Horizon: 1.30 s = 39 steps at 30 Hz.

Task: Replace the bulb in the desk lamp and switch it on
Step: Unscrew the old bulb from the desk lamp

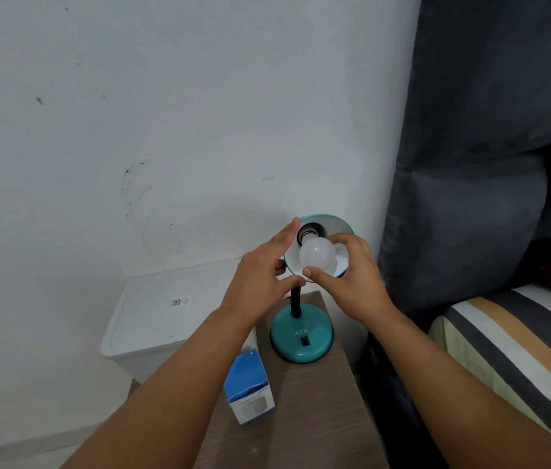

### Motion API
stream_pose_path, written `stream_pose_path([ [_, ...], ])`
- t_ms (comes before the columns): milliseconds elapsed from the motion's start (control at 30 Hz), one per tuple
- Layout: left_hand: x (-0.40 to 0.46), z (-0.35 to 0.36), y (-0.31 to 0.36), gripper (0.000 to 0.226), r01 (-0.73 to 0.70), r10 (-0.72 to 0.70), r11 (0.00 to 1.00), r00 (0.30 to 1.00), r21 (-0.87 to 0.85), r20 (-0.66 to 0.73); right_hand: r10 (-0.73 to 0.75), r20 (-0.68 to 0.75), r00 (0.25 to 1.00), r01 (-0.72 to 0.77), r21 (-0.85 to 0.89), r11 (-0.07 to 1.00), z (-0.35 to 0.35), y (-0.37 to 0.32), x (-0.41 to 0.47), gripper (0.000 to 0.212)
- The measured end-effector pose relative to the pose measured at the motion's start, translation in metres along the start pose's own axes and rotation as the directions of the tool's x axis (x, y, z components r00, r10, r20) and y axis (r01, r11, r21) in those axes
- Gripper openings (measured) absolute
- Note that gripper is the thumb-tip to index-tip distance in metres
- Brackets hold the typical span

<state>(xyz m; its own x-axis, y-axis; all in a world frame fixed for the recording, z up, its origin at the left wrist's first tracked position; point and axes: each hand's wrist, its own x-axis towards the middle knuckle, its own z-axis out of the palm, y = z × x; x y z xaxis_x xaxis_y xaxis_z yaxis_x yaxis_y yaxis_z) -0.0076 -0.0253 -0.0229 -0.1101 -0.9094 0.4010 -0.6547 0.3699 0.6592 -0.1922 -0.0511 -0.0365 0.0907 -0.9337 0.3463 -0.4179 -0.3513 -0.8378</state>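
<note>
Bulb, white and round, just right of frame centre, pinched between thumb and fingertips of the right hand, metal base pointing into the socket inside the teal shade. Can't tell from here whether the threads are seated or only resting at the mouth, nor whether this is the old bulb or the new one. Left hand half open, fingers spread, one fingertip on the shade's upper rim and thumb curled under the lower edge, so steadying the shade rather than closed round anything. Both forearms coming up from the bottom corners of the frame, wrists fairly straight, palms roughly facing each other across the shade. Below that, black neck down to the round teal base with the rocker switch on front, sitting on a narrow wooden table. Blue and white bulb box standing at lower centre, near the table's left edge. Biggest risks, probably: cross-threading if turned at a tilt, smooth glass slipping out of such a light pinch, or the bendy neck twisting with the bulb if the steadying hand slackens. Also an elbow bumping that box off the edge.
</note>
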Motion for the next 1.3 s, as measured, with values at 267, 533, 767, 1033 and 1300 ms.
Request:
stream_pose_path([
  [267, 0.0000, -0.0004, -0.0029, 0.101, -0.003, 0.003, 1.000, 1.000, 0.000, 0.000, -0.039, 0.045, 0.998, 0.038, 0.030, 0.999, -0.0020, -0.0009, -0.0023, 0.071],
  [533, 0.0002, -0.0010, -0.0028, 0.100, -0.003, 0.003, 1.000, 1.000, 0.022, -0.002, -0.037, -0.015, 0.999, 0.036, -0.041, 0.999, 0.0002, 0.0007, -0.0006, 0.064],
  [767, 0.0006, -0.0029, -0.0030, 0.098, -0.004, 0.005, 0.998, 1.000, 0.070, -0.016, -0.034, -0.009, 0.999, 0.034, -0.009, 0.999, 0.0016, 0.0019, -0.0030, 0.085],
  [1033, 0.0014, -0.0037, -0.0037, 0.102, 0.006, -0.005, 0.998, 1.000, 0.065, -0.009, -0.080, 0.028, 0.996, 0.080, -0.012, 0.997, -0.0001, -0.0025, -0.0035, 0.064],
  [1300, 0.0013, -0.0025, 0.0011, 0.096, 0.002, -0.001, 0.998, 1.000, 0.070, -0.020, -0.001, 0.011, 1.000, 0.001, -0.047, 0.999, 0.0006, -0.0048, -0.0028, 0.070],
])
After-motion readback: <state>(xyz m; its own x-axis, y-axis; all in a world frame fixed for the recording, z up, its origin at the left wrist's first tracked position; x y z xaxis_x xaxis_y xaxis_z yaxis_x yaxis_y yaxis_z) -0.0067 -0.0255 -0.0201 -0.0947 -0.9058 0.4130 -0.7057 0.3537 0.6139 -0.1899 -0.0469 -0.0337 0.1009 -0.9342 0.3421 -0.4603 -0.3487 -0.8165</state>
